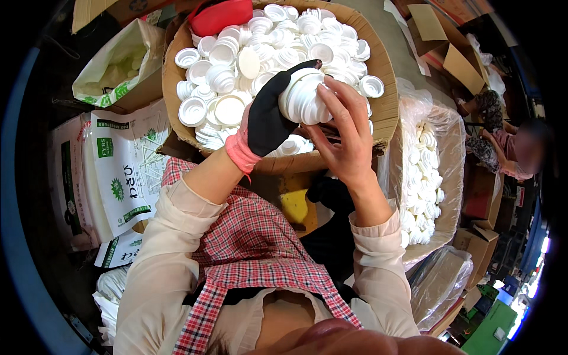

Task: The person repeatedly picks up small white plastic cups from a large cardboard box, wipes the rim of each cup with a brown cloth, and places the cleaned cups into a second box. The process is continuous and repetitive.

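Observation:
Between my two hands, over the near part of a big cardboard box [387,71], is a white ribbed plastic cap [305,97], round and stepped in rings. It may be several caps nested together; I cannot tell. My left hand [269,115], in a black glove with a pink cuff, is closed around its left side. The bare fingers of my right hand [346,130] press on its right side, with the thumb at its lower edge. Loose white plastic caps [222,78] like it fill the box, lying at all angles, some showing their hollow side.
A red pouch-like item [220,16] lies on the box's far left rim. To the right stands a plastic-lined carton [452,171] of similar white pieces. Printed white sacks [127,171] and an open bag [121,65] are at left. Another person [512,145] sits far right.

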A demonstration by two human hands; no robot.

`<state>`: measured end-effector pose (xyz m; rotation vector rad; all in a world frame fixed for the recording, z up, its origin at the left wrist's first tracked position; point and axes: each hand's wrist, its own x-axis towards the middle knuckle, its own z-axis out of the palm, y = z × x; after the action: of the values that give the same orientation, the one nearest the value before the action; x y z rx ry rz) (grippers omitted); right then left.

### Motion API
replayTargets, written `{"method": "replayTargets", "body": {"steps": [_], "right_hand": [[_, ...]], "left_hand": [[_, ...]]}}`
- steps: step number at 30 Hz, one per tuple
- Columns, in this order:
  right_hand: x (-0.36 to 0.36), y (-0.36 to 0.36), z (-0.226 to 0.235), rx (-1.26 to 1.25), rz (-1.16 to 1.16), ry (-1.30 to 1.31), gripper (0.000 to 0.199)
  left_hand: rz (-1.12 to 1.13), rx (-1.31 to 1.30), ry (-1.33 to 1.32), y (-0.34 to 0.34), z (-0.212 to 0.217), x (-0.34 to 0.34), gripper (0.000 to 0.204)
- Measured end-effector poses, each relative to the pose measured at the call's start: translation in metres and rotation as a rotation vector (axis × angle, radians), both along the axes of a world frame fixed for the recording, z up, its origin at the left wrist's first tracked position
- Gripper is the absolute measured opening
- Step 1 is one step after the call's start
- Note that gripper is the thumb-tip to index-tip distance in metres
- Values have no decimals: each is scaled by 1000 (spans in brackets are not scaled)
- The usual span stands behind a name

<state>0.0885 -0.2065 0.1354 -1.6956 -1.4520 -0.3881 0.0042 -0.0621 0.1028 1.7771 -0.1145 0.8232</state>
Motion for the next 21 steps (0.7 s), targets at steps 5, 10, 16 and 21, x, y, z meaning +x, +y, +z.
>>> {"method": "replayTargets", "body": {"steps": [5,10,16,21], "right_hand": [[-2,3,1,-1,1,-11,69],[-2,2,0,-15,-13,-11,71],[-14,6,14,303,137,1175,39],[2,18,-14,201,-203,1019,68]], "left_hand": [[-249,-558,85,3,-10,2,47],[-444,-906,178,0,11,-8,55],[-381,-686,252,-5,17,-4,67],[-290,-443,203,-25,4,2,68]]}}
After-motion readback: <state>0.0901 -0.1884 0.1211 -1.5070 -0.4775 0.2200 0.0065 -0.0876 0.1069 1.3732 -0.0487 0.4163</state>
